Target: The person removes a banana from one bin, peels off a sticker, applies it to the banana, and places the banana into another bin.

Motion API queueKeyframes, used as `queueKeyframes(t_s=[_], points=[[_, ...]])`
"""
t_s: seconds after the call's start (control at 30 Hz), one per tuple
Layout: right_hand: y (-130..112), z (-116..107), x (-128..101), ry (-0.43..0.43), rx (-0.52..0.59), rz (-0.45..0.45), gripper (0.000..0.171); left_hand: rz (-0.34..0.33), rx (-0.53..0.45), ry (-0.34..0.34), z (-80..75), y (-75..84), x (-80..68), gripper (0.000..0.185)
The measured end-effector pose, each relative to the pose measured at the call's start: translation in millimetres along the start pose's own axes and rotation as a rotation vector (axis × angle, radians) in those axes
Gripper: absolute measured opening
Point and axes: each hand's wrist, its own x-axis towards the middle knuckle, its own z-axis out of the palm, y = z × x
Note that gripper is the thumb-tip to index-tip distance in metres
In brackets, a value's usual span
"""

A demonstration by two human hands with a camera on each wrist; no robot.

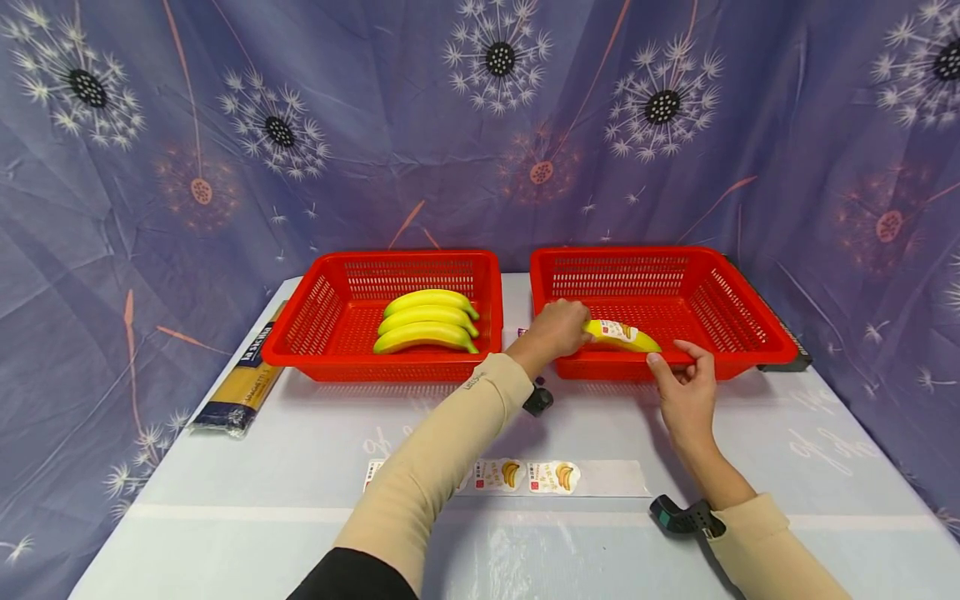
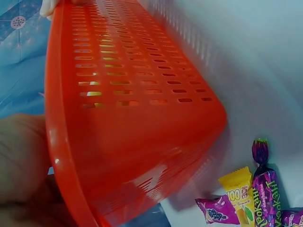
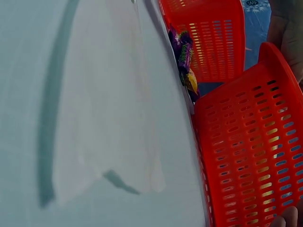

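Note:
My left hand (image 1: 561, 329) reaches over the near left corner of the right red basket (image 1: 738, 354) and grips the left end of a banana (image 1: 645, 341). A white sticker (image 1: 617, 331) with print and a banana picture is on the banana's upper side. My right hand (image 1: 688, 400) is at the basket's near rim, thumb and fingers spread apart, the thumb tip just below the banana's right end. In the left wrist view, the basket wall hides part of the left hand (image 2: 19, 161). Fingertips (image 3: 289, 216) of the right hand show at the bottom of the right wrist view.
Three bananas (image 1: 425, 317) lie in the left red basket (image 1: 292, 346). A backing strip (image 1: 611, 479) with banana stickers lies in front, partly under the left forearm. A pasta pack (image 1: 243, 383) is at far left. Wrapped candies (image 2: 244, 194) lie between the baskets.

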Motion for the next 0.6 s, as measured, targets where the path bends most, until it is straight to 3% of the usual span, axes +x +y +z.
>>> queueKeyframes(t_s=[0.23, 0.6], points=[[-0.9, -1.4, -2.3, -0.004, -0.007, -0.002, 0.043, 0.025, 0.102, -0.033, 1.3, 4.9, -2.3, 0.024], [-1.5, -4.9, -3.3, -0.010, 0.017, -0.018, 0.042, 0.001, 0.108, -0.092, -0.2, 9.8, -4.9, 0.027]])
